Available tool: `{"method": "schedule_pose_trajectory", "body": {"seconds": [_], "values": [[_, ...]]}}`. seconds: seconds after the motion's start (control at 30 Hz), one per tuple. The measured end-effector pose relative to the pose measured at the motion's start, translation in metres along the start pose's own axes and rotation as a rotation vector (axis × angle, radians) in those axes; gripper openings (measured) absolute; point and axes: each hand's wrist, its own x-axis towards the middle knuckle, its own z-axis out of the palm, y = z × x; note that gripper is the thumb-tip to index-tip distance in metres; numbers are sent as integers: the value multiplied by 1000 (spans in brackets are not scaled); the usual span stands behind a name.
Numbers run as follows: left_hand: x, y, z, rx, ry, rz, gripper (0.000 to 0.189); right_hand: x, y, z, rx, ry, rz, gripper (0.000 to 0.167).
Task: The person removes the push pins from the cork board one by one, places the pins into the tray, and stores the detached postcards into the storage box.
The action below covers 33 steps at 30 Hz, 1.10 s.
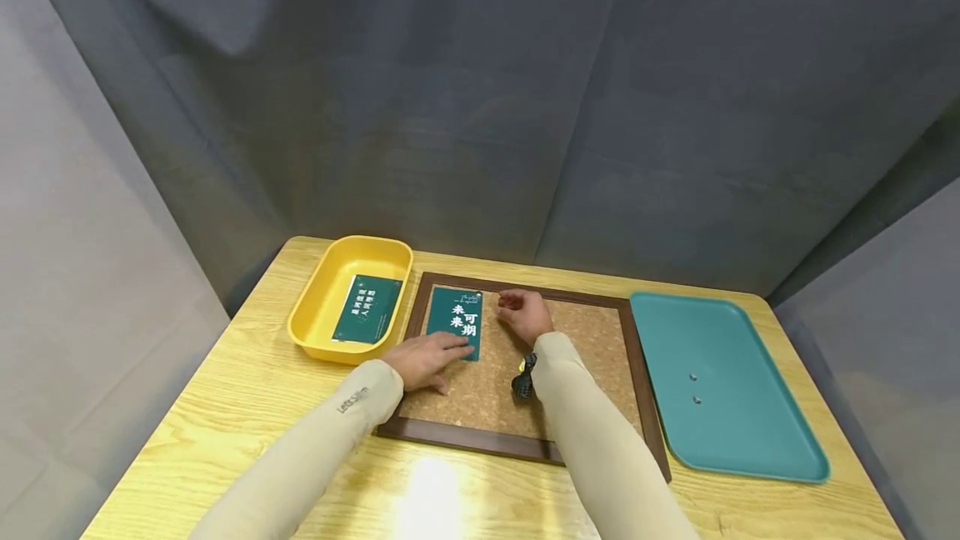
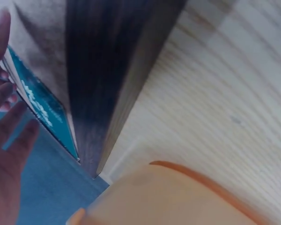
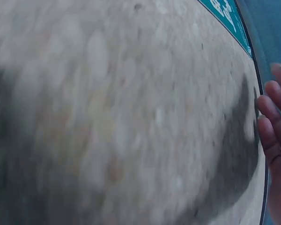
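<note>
A dark green card (image 1: 455, 319) with white characters lies on the upper left of a cork board (image 1: 480, 402) with a dark brown frame. My left hand (image 1: 429, 358) rests over the card's lower edge, its fingers spread. The left wrist view has the same hand (image 2: 11, 140) beside the green card (image 2: 44, 110). To the right of the card, my right hand (image 1: 527, 315) hovers close over the cork with loosely bent fingers. In the right wrist view, no object shows at that hand's fingers (image 3: 271, 119). A small shiny spot marks the card's top right corner.
A yellow bin (image 1: 310, 319) at the left holds another green card (image 1: 367, 308). At the right stands a teal tray (image 1: 738, 407) with two small shiny pieces (image 1: 694, 388) on it. Everything sits on a wooden table (image 1: 247, 407), with a grey curtain (image 1: 450, 107) behind.
</note>
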Motion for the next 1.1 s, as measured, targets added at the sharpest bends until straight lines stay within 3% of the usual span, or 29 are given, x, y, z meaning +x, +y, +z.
{"method": "schedule_pose_trajectory", "body": {"seconds": [0.3, 0.47, 0.7, 0.93, 1.1], "values": [[3, -1, 12, 13, -45, -18, 78, 13, 2, 17, -62, 58, 10, 27], [5, -6, 18, 39, -45, -2, 79, 18, -6, 26, -29, 64, 42, 28], [3, -9, 17, 64, -62, -25, 79, 18, -14, 32, 50, 108, 104, 25], [5, -10, 19, 59, -91, -22, 79, 28, -7, 42, 32, 144, 95, 22], [8, -11, 18, 15, -128, -57, 80, 36, -3, 49, -3, 172, 75, 18]]}}
